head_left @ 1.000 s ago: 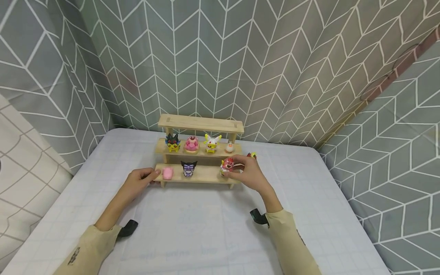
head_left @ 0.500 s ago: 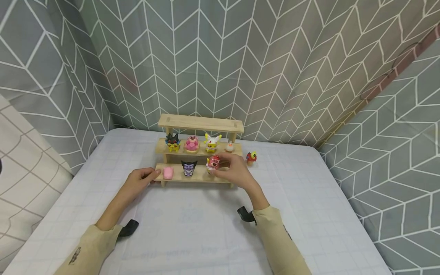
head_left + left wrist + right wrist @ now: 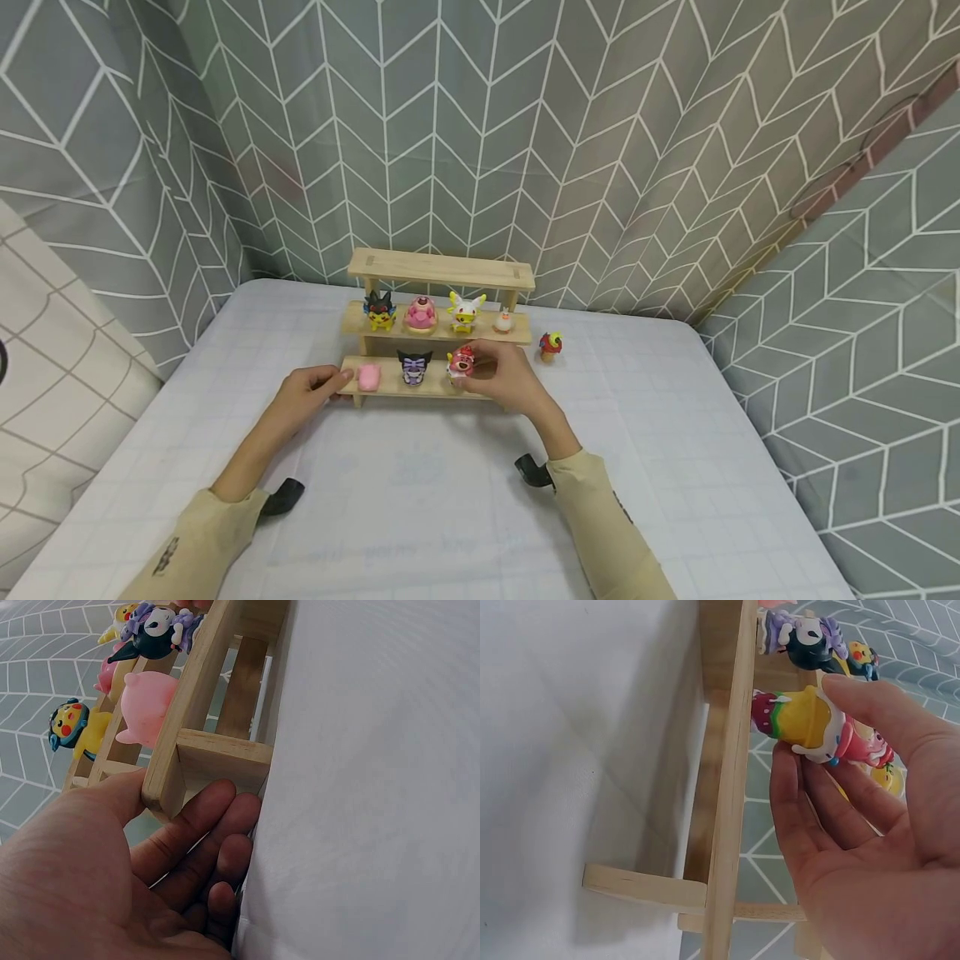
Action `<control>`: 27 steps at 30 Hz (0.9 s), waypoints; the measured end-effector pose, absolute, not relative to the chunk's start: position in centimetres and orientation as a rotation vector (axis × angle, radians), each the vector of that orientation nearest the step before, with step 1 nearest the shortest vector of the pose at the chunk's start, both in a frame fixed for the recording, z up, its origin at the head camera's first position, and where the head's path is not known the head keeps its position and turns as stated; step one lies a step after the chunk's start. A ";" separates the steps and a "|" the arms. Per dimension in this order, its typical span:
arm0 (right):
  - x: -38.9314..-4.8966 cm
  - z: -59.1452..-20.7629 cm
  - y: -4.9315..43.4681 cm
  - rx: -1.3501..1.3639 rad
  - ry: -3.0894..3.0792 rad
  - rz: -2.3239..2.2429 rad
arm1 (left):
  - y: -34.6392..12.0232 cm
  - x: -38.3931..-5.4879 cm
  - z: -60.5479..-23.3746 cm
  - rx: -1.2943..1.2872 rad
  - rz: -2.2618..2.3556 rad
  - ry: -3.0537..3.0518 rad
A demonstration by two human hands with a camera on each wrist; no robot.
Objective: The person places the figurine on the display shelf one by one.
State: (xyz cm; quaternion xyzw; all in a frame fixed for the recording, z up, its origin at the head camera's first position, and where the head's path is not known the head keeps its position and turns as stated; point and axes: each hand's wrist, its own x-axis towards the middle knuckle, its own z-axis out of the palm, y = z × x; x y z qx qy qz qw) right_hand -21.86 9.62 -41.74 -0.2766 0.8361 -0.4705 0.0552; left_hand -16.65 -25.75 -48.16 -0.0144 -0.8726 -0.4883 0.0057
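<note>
A wooden three-step display shelf [image 3: 438, 268] stands on the table. My left hand [image 3: 303, 392] grips the left end of its lowest step, thumb on top and fingers below the board in the left wrist view. My right hand [image 3: 510, 375] pinches a figurine [image 3: 460, 364] with a pink bear head, red top and yellow body [image 3: 802, 718] between thumb and fingers. Its base is right at the lowest step. Left of it on that step stand a black-and-purple figurine [image 3: 413, 367] and a pink pig-like figurine [image 3: 368, 377].
On the middle step sit a black-and-yellow figurine [image 3: 379, 311], a pink bear [image 3: 421, 315], a white-and-yellow figurine [image 3: 466, 312] and a small white one [image 3: 503, 320]. A red-and-yellow figurine [image 3: 551, 347] stands on the table right of the shelf. A patterned curtain [image 3: 420, 125] hangs behind.
My right hand has carried the pink-headed figurine leftward along the lowest step, closer to the black-and-purple one, then nearly stopped. The left hand has stayed on the shelf's end.
</note>
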 end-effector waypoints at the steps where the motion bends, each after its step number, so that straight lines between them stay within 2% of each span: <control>1: -21.9 -41.7 9.7 -0.840 2.536 -1.427 | -25.7 -16.7 -48.2 -0.047 -1.527 -2.732; 27: -22.4 -39.4 14.5 -0.907 2.492 -1.519 | -25.8 -16.5 -48.1 -0.083 -1.501 -2.730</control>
